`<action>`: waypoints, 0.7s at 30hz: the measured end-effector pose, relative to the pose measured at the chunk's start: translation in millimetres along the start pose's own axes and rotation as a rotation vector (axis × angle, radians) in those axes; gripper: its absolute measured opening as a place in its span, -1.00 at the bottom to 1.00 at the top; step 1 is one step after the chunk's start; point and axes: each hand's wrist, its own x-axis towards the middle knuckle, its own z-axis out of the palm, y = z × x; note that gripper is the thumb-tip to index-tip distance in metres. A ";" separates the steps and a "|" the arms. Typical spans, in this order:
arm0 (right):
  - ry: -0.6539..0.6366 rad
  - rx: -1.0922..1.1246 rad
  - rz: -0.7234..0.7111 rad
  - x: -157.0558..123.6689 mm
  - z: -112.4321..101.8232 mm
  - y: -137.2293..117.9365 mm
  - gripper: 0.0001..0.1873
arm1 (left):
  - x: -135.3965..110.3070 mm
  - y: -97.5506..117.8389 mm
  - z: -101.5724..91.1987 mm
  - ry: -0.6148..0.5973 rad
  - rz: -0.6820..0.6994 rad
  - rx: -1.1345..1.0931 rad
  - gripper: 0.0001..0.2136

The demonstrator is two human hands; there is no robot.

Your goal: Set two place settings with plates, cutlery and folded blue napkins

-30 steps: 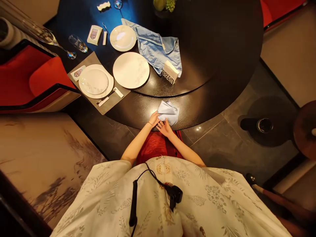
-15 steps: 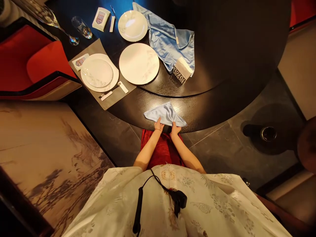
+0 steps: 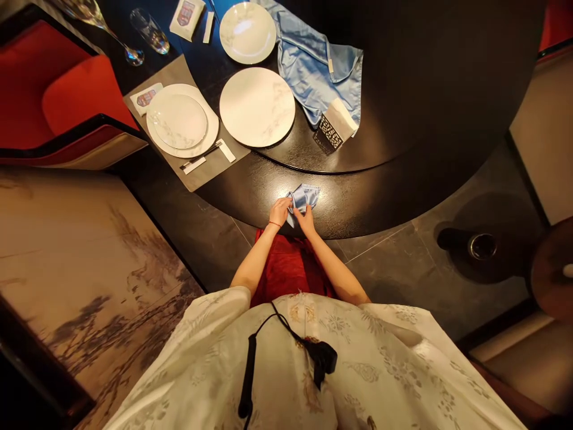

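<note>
My left hand [image 3: 280, 211] pinches the left end of the shiny blue cloth napkin [image 3: 307, 194]; my right hand [image 3: 306, 221] holds its near edge. It's just past my hands, over the tabletop [image 3: 380, 200]. It looks light and soft (maybe slippery), so folds are best to grip.

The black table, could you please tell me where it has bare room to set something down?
Right of the tissue holder and large cloth, and along the near side, right of the napkin and right hand. Crowded: the left, with plates, placemat and glasses.
</note>
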 end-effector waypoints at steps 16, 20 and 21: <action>-0.251 -0.286 0.033 59.2 -32.5 2.5 -0.74 | -26.9 14.5 -33.2 -0.454 -0.182 0.423 -0.71; -0.379 -0.261 -0.020 67.8 -38.6 0.7 -0.64 | -22.5 0.8 -41.9 -0.544 -0.129 0.276 -0.80; -0.412 -0.269 -0.021 68.7 -39.6 -0.6 -0.65 | -23.9 -1.6 -41.8 -0.567 -0.156 0.207 -0.83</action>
